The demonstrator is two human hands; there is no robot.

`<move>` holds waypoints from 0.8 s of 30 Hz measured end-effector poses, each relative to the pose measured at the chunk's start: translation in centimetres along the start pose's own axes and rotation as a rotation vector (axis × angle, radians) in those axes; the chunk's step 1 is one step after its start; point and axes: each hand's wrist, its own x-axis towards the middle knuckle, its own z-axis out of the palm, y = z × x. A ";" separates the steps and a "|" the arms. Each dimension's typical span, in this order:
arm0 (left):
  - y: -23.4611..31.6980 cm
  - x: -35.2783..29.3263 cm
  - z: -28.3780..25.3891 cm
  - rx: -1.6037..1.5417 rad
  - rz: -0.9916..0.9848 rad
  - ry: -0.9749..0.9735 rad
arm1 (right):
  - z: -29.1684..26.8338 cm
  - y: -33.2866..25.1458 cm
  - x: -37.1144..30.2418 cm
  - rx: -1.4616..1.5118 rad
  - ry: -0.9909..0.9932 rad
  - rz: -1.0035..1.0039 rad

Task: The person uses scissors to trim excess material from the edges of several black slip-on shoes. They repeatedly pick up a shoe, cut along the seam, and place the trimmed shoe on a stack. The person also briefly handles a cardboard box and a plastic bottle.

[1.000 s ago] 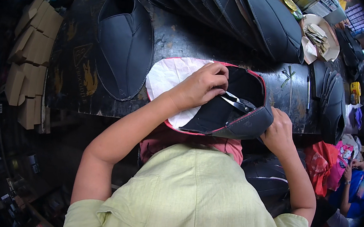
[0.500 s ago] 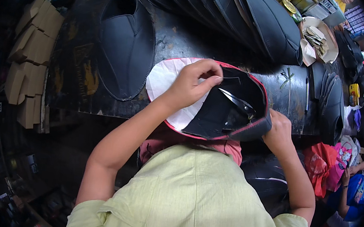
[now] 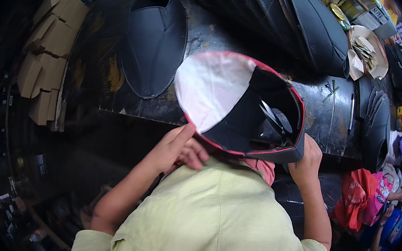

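A black shoe upper (image 3: 228,121) is tilted in front of me with its inside showing. It has a red edge and a white lining (image 3: 215,85) on its left part. My left hand (image 3: 176,150) pinches the lower left edge between thumb and fingers, the other fingers curled below. My right hand (image 3: 308,160) grips the upper's right end from outside, its fingers mostly hidden behind it. Inside the dark hollow lie the metal blades of scissors (image 3: 274,116); their handles are hidden, and I cannot tell whether my right hand holds them.
On the dark worktable (image 3: 100,92) lie a finished black shoe upper (image 3: 155,46), a row of stacked uppers (image 3: 315,34), a pen (image 3: 352,110) and a carton of small pieces (image 3: 379,66). Folded cardboard (image 3: 43,73) stands at left. Another person's arm (image 3: 383,225) shows at far right.
My left hand has gone from above the upper's opening down to its lower left edge and taken hold there. The upper has tilted, showing more white lining; the view has shifted slightly.
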 end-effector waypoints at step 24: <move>3.6 0.8 -0.4 0.905 0.651 0.474 | 1.9 -5.2 2.0 0.561 -0.554 0.426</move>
